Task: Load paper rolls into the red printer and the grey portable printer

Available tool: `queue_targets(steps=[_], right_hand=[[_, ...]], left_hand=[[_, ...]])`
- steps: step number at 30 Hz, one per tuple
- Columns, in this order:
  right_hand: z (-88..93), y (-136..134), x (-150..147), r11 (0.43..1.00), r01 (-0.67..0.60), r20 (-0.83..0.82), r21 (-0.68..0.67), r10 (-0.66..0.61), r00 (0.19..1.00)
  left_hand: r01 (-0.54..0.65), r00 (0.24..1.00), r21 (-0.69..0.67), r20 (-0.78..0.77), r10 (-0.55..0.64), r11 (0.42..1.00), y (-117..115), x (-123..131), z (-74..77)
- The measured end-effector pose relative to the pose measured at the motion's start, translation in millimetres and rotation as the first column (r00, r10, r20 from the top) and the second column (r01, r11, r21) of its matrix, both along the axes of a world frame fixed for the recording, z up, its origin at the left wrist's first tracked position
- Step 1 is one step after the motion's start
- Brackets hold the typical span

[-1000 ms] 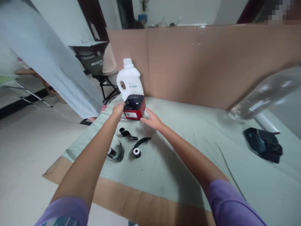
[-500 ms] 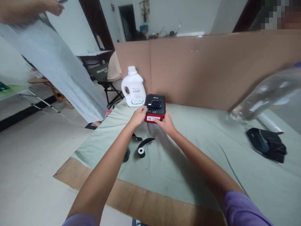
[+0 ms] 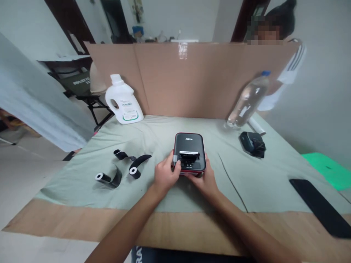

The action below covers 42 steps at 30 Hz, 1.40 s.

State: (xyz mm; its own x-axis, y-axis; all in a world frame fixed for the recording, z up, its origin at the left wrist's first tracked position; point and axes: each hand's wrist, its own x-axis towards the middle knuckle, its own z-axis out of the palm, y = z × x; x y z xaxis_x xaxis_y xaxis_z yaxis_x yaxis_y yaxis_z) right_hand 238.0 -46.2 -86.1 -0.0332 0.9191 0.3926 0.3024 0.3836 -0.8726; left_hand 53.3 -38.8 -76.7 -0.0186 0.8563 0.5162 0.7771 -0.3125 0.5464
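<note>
Between my two hands is a small black-and-red printer (image 3: 189, 146), its black lid facing up and a dark strip standing at its slot. My left hand (image 3: 166, 171) is closed on its left side, thumb on the top near the front corner. My right hand (image 3: 205, 180) grips the right side and the front underside; some of its fingers are hidden. I cannot tell whether the printer touches the cloth. To the left lie partly unrolled black rolls: one with a white core (image 3: 135, 172), another at the front (image 3: 102, 178), and one farther back (image 3: 117, 153).
A white detergent jug (image 3: 124, 102) stands at the back left, before a cardboard panel (image 3: 189, 84). At the back right are a leaning clear bottle (image 3: 246, 102) and a black bundle (image 3: 252, 143). A black slab (image 3: 320, 206) lies front right, beside a green stool (image 3: 326, 170). A person (image 3: 290, 65) is behind the panel.
My hands have brought the printer nearer to me from beside the jug, still holding it on both sides. The view has turned right; the black slab and green stool now show.
</note>
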Motion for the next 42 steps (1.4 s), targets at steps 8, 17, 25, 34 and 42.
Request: queue_targets(steps=[8,17,25,34,42], right_hand=[[-9.8,3.9,1.3,0.997,0.076,0.037,-0.006,-0.075,0.996],[-16.0,4.1,11.1,0.994,0.057,0.024,-0.099,-0.055,0.998],[-14.0,1.3,9.8,0.996,0.053,0.031,-0.074,-0.051,0.998],[-21.4,0.6,11.3,0.993,0.107,0.124,0.044,-0.111,0.986],[-19.3,0.2,13.0,0.986,0.100,0.157,0.133,-0.120,0.980]], left_hand=[[0.079,0.997,-0.049,-0.007,-0.079,0.996,6.1,-0.1,-7.4],[0.083,0.997,-0.164,0.018,-0.081,0.983,-0.1,6.7,-10.9],[0.094,0.995,-0.213,0.034,-0.089,0.972,-5.0,7.7,-6.8],[0.125,0.953,-0.296,0.302,-0.032,0.947,7.7,-10.0,15.9],[0.483,0.641,-0.462,0.766,0.060,0.744,24.1,-4.7,13.6]])
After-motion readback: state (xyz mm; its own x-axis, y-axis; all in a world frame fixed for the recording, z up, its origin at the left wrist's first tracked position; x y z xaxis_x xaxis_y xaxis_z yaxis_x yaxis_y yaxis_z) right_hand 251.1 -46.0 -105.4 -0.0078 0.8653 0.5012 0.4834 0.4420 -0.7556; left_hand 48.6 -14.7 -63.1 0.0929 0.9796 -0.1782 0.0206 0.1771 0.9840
